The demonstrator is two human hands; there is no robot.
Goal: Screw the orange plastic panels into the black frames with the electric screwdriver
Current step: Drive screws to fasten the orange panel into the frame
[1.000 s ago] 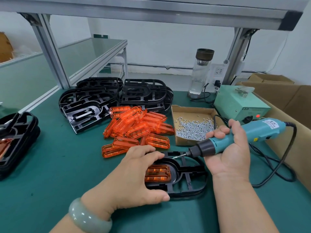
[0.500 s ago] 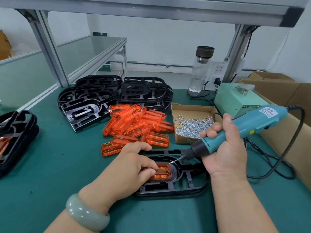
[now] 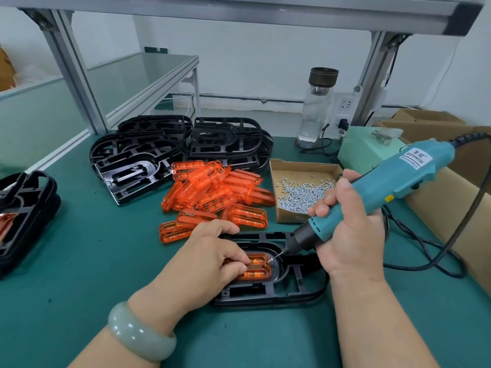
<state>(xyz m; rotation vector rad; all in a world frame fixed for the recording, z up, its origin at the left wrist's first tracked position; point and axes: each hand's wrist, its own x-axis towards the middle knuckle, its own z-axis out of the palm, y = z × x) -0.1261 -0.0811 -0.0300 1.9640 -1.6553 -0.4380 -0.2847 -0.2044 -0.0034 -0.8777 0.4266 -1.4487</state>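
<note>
A black frame (image 3: 300, 285) lies flat on the green bench in front of me, with an orange panel (image 3: 261, 268) seated in its rounded recess. My left hand (image 3: 210, 264) presses down on the panel with bent fingertips and covers its left half. My right hand (image 3: 345, 235) grips the teal electric screwdriver (image 3: 385, 181), tilted down to the left. Its bit tip carries a screw and meets the panel's right end. A heap of loose orange panels (image 3: 215, 192) lies just behind.
Stacks of black frames (image 3: 164, 152) stand at the back, and another stack (image 3: 24, 216) at the left edge. A cardboard tray of screws (image 3: 303, 192), a glass bottle (image 3: 317, 104), a green power box (image 3: 366, 147) and the screwdriver's cable (image 3: 430, 251) crowd the right side.
The screwdriver swung from nearly level to steeply tilted, its tip coming down onto the panel's right end. My left hand slid from the frame's edge onto the panel, fingers curling down.
</note>
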